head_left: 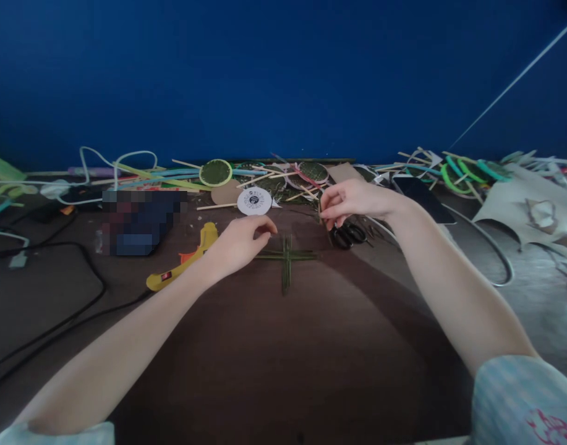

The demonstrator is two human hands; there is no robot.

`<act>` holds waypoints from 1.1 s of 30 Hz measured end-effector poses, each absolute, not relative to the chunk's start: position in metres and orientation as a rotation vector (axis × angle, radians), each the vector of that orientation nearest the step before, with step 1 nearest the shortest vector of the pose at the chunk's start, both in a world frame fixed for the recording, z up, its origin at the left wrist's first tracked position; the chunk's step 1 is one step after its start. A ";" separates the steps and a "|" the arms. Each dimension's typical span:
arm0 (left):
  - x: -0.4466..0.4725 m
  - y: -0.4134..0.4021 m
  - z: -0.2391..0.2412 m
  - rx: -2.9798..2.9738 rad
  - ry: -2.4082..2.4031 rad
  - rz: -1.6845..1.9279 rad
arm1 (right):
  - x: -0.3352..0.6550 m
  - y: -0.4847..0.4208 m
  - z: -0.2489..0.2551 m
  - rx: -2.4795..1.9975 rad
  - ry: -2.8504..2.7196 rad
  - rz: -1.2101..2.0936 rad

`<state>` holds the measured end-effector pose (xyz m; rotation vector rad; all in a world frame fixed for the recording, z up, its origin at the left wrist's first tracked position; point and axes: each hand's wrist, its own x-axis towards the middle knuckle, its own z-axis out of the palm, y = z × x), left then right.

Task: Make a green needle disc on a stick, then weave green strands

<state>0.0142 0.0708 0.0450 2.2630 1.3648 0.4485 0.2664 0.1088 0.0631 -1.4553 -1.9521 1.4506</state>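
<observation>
Blue wall (283, 80) bounds the far side; the dark brown table (283, 358) runs up to it, its back strip crowded with thin sticks and hoops (216, 173). My widest room for moving is the bare tabletop between the two forearms, nearer than the work. Left hand (239, 244): fingers curled, a gap between thumb and fingertips, holding nothing I can see. Right hand (350, 201): thumb and fingertips drawn together, with a thin brownish strip (319, 209) at them (too fine at this distance; I cannot tell whether it is gripped). Yellow glue gun (193, 259) lies beside the left wrist, narrowing that side. Crossed green stems (287, 254) lie flat between the hands, one arm of the cross reaching under the left fingers. White disc (254, 201) sits just beyond the left hand. Black-handled scissors (349, 235) lie just below the right hand, tight on clearance.
</observation>
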 end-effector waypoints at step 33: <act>0.025 0.062 0.047 2.129 1.186 0.337 | 0.217 0.084 0.057 -1.239 -2.091 1.387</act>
